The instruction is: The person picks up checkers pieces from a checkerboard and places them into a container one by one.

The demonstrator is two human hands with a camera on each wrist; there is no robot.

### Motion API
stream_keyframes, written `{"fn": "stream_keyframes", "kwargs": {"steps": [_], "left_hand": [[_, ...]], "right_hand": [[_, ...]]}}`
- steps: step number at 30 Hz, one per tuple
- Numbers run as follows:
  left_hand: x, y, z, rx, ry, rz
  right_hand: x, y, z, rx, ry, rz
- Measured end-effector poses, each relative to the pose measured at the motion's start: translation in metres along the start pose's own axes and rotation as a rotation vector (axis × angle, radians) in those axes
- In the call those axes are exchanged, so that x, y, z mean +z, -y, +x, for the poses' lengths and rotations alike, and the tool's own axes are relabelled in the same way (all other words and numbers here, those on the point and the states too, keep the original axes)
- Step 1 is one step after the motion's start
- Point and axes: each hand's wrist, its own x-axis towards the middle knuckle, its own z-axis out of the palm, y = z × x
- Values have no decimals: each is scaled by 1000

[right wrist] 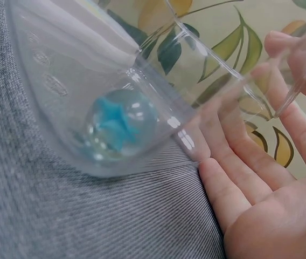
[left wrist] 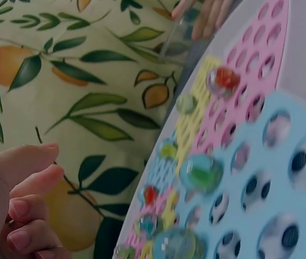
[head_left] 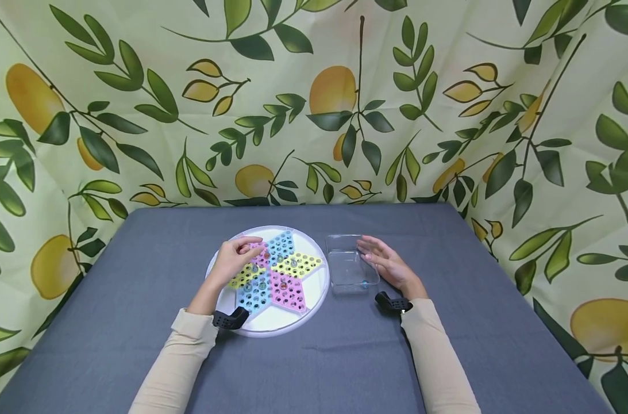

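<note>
A round white Chinese checkers board (head_left: 316, 290) has a star of pink, blue and yellow perforated sections. Several glass marbles sit in its holes, among them a green-swirled marble (left wrist: 200, 174) and a red one (left wrist: 223, 81). Over the board's left side hovers my left hand (head_left: 233, 259), fingers loosely bent, with nothing visible between them. To the right of the board stands a clear plastic box (head_left: 349, 287). One marble with a blue swirl (right wrist: 119, 124) lies in its near right corner. My right hand (head_left: 388, 265) rests its extended fingers along the box's right wall.
A grey cloth (head_left: 314, 374) covers the table. Behind it and along the sides hangs a curtain (head_left: 288, 138) printed with leaves and fruit. Black wrist cameras sit at the left wrist (head_left: 231, 318) and the right wrist (head_left: 393, 303).
</note>
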Motion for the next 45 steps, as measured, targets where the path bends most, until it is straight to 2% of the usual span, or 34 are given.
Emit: {"fn": "stream_keyframes", "kwargs": {"steps": [7, 11, 19, 24, 37, 45], "left_hand": [[-12, 9, 1, -37, -37, 34], [-14, 14, 3, -63, -34, 54], [-17, 26, 6, -67, -53, 118], [-18, 31, 8, -67, -46, 164], [-15, 37, 9, -136, -45, 207], [-14, 38, 8, -127, -50, 232]], "right_hand": [[0, 0, 0, -7, 6, -2], [0, 0, -2, 1, 0, -3], [1, -2, -1, -19, 16, 2], [1, -2, -1, -25, 5, 8], [2, 0, -2, -16, 9, -3], [2, 1, -1, -12, 7, -25]]}}
